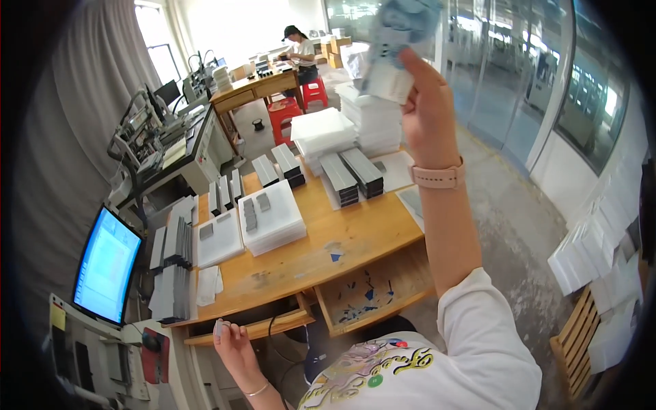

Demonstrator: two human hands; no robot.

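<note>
1. Right arm: enters from the lower right, elbow bent, sleeve at the upper arm; the forearm rises nearly vertical to the upper centre-right of the frame.
2. Right hand [430,102]: raised, wrist about straight, fingers curled, thumb side toward the upper left. It is closed on a blue-and-white sheet [398,51].
3. Sheet: thin, printed, tilted, at the top of the frame right of centre, its upper end near the edge. Exact kind: cannot tell.
4. Right wrist: pink band [437,178].
5. Left hand [236,352]: low in the frame, left of centre, fingers curled upward, in front of the table [307,263] edge. A small pale patch shows at the fingertips; whether it is a held piece, cannot tell.
6. Left wrist: thin bracelet [258,390].
7. Hands: well apart, one high, one low.
8. Nearest the left hand: an open drawer [403,281] with blue scraps, lower centre; grey bars [171,294] stacked on the table, lower left.
9. Below and left of the sheet: white stack [369,123], upper centre.
</note>
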